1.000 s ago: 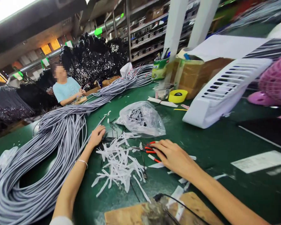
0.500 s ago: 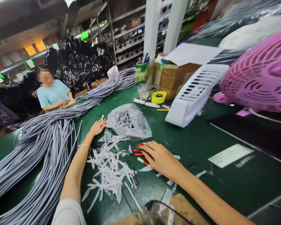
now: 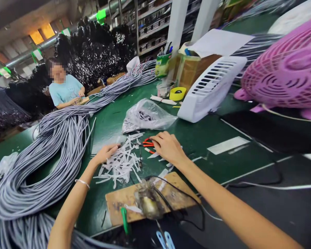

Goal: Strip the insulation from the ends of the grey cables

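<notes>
My left hand point(image 3: 106, 154) reaches in from the left, fingers stretched out and holding nothing visible, at the edge of a loose heap of white strips point(image 3: 121, 162). My right hand point(image 3: 168, 147) lies over the table with its fingers loosely bent, fingertips at the red handles of a pair of pliers point(image 3: 148, 142). Its palm side is hidden. A second tool with a red and white handle point(image 3: 149, 150) lies just below the pliers. Behind the heap is a clear plastic bag point(image 3: 147, 116) with small grey pieces inside.
Thick bundles of grey cable point(image 3: 64, 138) curve along the left. A wooden board point(image 3: 121, 204) with a metal device point(image 3: 149, 204) lies at the near edge. To the right stand a white slotted casing point(image 3: 209, 90) and a pink fan point(image 3: 285, 72). Across the table sits a person point(image 3: 67, 90).
My left hand has drawn back from beside the plastic bag to the strips. My right hand stays by the pliers. The view has shifted, showing more of the wooden board and near edge.
</notes>
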A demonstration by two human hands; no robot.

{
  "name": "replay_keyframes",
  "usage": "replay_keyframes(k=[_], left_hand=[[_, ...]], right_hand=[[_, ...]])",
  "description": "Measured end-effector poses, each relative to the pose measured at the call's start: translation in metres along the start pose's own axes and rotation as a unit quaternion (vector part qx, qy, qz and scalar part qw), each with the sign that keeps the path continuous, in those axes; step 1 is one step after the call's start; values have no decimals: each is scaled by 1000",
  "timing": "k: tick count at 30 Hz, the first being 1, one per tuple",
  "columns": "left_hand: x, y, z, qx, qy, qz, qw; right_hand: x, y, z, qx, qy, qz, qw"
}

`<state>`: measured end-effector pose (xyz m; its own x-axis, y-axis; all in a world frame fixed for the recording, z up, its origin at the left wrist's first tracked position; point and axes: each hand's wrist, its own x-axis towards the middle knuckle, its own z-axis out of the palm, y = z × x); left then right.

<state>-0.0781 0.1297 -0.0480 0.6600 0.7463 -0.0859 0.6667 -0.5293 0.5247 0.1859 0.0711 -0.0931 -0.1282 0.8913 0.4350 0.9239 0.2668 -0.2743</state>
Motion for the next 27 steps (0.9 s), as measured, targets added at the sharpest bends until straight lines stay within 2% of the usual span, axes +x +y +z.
replay_keyframes(k=[3,6,8,10,14,18,21,24,27], left_hand=[[-34,3,-10,8,20,-49,999],[-66,4,-10,57,21,-139,988],[-76,10,-5,88,-9,-180,980],[-75,20,3,112,-38,-180,977],[-49,42,15,179,-45,-135,974],[-25,49,15,202,-23,-107,973],[-18,48,16,199,-3,-109,974],[-15,46,23,200,25,-131,971],[-13,45,30,204,60,-152,965]], right_hand=[[-2,-10,-7,52,-69,-107,990],[0,-23,-11,96,-143,-211,962],[1,-31,-12,106,-170,-239,950],[0,-37,-12,105,-186,-242,946],[-10,-39,-17,79,-194,-184,961],[-13,-15,-29,20,-170,-20,985],[-3,7,-41,-23,-183,89,979],[12,15,-51,-44,-237,119,963],[24,8,-55,-62,-272,108,954]])
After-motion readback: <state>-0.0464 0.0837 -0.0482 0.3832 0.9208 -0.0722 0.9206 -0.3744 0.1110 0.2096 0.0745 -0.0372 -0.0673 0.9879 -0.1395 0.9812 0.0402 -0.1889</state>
